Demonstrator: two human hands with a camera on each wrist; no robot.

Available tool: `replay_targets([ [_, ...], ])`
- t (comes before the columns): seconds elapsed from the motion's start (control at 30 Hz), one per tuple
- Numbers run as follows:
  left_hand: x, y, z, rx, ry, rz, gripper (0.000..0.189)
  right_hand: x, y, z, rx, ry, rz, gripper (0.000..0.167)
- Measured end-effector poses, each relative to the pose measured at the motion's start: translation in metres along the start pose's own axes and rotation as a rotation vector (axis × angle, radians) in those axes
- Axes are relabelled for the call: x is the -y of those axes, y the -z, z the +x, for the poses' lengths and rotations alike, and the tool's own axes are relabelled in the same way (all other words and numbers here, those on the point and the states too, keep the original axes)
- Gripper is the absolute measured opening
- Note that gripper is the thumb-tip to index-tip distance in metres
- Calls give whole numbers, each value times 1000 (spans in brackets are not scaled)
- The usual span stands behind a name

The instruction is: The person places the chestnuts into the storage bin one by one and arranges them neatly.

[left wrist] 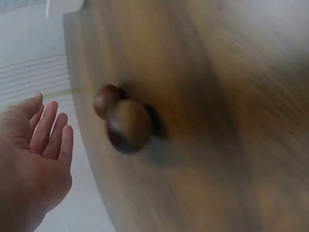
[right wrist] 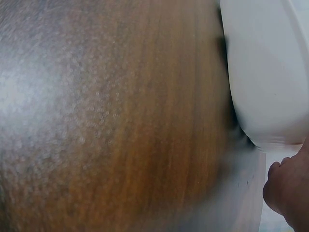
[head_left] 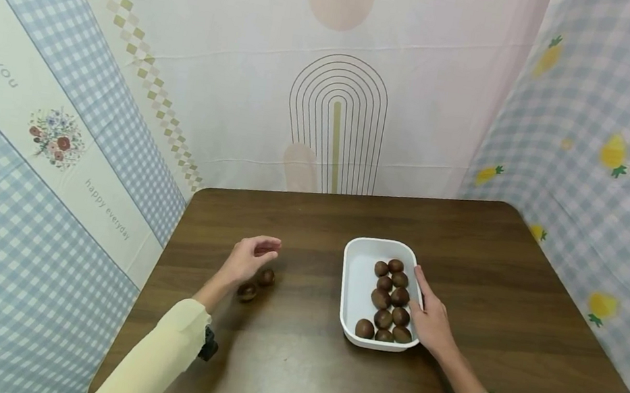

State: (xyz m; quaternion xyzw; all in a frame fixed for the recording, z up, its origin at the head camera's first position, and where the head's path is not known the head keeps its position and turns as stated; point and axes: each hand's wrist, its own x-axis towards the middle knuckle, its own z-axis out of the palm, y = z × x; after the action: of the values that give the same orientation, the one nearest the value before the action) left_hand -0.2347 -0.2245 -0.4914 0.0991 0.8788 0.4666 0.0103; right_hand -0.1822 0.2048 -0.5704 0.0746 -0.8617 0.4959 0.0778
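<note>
Two glossy brown, chestnut-like balls, the nearer one (head_left: 247, 291) with a tan patch and the farther one (head_left: 266, 276), lie close together on the table's left half. My left hand (head_left: 247, 259) hovers just above and beside them, fingers loosely bent and palm bare. The left wrist view shows that hand (left wrist: 41, 159) apart from both balls (left wrist: 129, 126). My right hand (head_left: 431, 319) grips the right rim of a white rectangular tray (head_left: 356, 281). Several similar brown balls (head_left: 381, 298) sit inside, mostly along its right side. In the right wrist view only part of the hand (right wrist: 288, 191) shows beside the tray wall (right wrist: 268, 72).
The brown wooden table (head_left: 291, 379) has rounded corners. A pale printed cloth (head_left: 230, 112) hangs behind its far edge, with blue checked cloth (head_left: 576, 211) on both sides. Black straps with devices (head_left: 208, 344) are worn at both wrists.
</note>
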Motion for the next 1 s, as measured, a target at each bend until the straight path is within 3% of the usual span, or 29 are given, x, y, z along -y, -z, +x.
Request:
replay_targets([
  [0.17,17,10,-20,0,1,60,34,1,0,0,3,-3,3,76],
  [0.5,38,23,-57,31,37,66,33,3,0,-1,-4,-5,-4,75],
  [1.0,47,21,-81,54,61,76,30,2,0,-2,-10,5,-9,75],
])
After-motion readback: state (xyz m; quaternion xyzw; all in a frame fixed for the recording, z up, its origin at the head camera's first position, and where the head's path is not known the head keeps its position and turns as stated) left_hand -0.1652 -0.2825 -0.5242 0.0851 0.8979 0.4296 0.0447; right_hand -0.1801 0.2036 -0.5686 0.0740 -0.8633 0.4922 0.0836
